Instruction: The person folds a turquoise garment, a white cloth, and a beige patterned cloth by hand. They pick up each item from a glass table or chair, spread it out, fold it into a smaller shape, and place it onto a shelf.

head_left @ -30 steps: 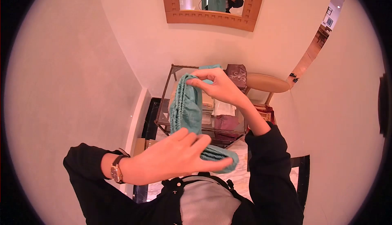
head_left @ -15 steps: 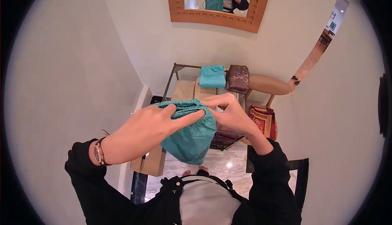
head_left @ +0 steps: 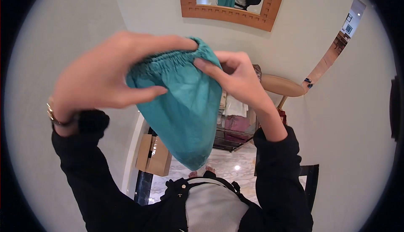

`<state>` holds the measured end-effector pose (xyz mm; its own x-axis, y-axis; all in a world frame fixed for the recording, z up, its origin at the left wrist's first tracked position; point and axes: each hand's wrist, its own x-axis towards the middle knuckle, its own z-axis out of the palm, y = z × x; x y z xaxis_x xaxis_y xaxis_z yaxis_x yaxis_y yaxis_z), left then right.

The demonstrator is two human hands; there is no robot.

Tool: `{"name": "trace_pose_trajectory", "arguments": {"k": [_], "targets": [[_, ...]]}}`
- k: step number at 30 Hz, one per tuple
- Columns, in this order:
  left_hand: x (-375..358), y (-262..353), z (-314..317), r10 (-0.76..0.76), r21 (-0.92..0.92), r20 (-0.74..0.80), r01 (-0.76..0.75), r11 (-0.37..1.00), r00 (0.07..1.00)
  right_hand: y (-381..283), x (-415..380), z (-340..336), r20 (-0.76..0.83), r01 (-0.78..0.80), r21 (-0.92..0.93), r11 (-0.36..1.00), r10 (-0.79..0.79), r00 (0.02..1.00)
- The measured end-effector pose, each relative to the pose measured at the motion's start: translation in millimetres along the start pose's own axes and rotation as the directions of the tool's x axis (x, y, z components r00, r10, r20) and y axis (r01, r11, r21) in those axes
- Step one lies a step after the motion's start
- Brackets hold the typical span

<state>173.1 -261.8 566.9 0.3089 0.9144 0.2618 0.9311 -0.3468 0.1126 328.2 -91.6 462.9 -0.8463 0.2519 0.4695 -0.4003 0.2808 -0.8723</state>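
Observation:
A teal fabric piece with a gathered, elastic-looking edge (head_left: pixel 179 101) hangs in front of my chest, its lower end narrowing to a rounded point. My left hand (head_left: pixel 122 70) is at its upper left, with fingers over the gathered edge and the thumb against the outside; it is blurred by motion. On the upper right, my right hand (head_left: pixel 235 74) pinches the gathered edge between thumb and fingers. What lies inside the fabric is hidden.
Behind the fabric stands a metal rack (head_left: pixel 225 144) with folded cloths. A round-topped wooden stool or chair (head_left: pixel 282 85) is beside it. An open cardboard box (head_left: pixel 159 158) sits on the marble floor (head_left: pixel 240 177). A wood-framed mirror (head_left: pixel 229 19) hangs ahead.
Both hands have risen with the teal fabric, which now hangs longer. My left hand has moved up and left, its thumb spreading away from its fingers. The view has shifted slightly.

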Motion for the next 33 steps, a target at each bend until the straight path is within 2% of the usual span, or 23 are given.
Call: {"name": "trace_pose_trajectory", "arguments": {"k": [1,4,5,7,9,12,15,16,17,18,19,20,22,25,28,29,33], "targets": [[-0.7,-3.4,-10.3,0.068,-0.083,0.012,-0.066,0.994,0.998,-2.7,6.8,1.3,-0.007,0.014,-0.026,1.000,-0.015,1.000],[-5.9,-2.1,-23.9,-0.239,-0.107,-0.203,0.221,0.969,0.949,-10.2,21.4,10.7,-0.026,0.021,-0.032,0.999,-0.022,0.999],[-4.2,0.3,-20.5,-0.255,-0.114,-0.211,0.236,0.965,0.944,-9.1,25.0,14.9,-0.016,0.056,-0.040,0.998,-0.057,0.998],[-8.4,-7.4,-6.5,-0.206,0.138,-0.222,0.240,0.961,0.953,-6.2,32.3,22.7,0.003,0.127,-0.057,0.990,-0.127,0.992],[-17.1,-10.6,9.2,-0.203,0.379,-0.256,0.292,0.878,0.945,4.7,43.5,27.8,0.038,0.127,-0.029,0.992,-0.126,0.991],[-24.0,-9.2,10.2,-0.260,0.443,-0.272,0.360,0.821,0.927,14.0,61.4,28.0,0.141,0.069,0.007,0.998,-0.069,0.988],[-39.0,-28.1,8.5,0.018,0.691,-0.342,0.239,0.683,0.939,26.6,84.1,34.2,0.206,0.065,0.022,0.998,-0.069,0.976],[-44.8,-32.5,1.4,-0.204,0.477,-0.303,0.333,0.813,0.931,31.6,92.1,38.2,0.216,0.079,0.026,0.997,-0.082,0.973],[-51.6,-36.4,-7.4,-0.404,0.237,-0.204,0.445,0.863,0.892,35.2,98.5,41.8,0.234,0.059,0.038,0.998,-0.066,0.970],[-59.8,-42.7,-15.3,-0.561,-0.005,-0.056,0.562,0.827,0.826,38.7,105.0,45.6,0.253,0.039,0.049,0.998,-0.050,0.966],[-70.6,-55.3,-18.9,-0.534,-0.185,-0.001,0.525,0.831,0.845,41.5,111.7,49.1,0.273,0.020,0.059,0.998,-0.035,0.961],[-79.5,-64.3,-22.0,-0.557,-0.252,0.023,0.544,0.800,0.830,44.3,118.2,52.8,0.287,0.001,0.054,0.999,-0.017,0.958],[-95.0,-79.0,-29.0,-0.595,-0.381,0.077,0.575,0.724,0.800,46.6,132.4,60.8,0.314,-0.037,0.044,0.998,0.021,0.949],[-111.8,-99.8,-36.6,-0.639,-0.427,0.087,0.608,0.669,0.764,45.3,157.2,71.6,0.360,-0.055,-0.049,0.997,0.068,0.930],[-125.4,-131.0,-44.3,-0.684,-0.451,0.063,0.632,0.630,0.727,60.0,192.6,80.0,0.348,-0.015,-0.082,0.997,0.043,0.937],[-128.7,-144.3,-49.9,-0.668,-0.457,0.067,0.618,0.640,0.741,60.1,204.5,79.5,0.357,-0.033,-0.125,0.992,0.076,0.931],[-132.5,-166.3,-71.9,-0.714,-0.510,0.017,0.620,0.595,0.700,68.6,250.8,89.1,0.390,0.010,-0.124,0.992,0.039,0.920]]}}
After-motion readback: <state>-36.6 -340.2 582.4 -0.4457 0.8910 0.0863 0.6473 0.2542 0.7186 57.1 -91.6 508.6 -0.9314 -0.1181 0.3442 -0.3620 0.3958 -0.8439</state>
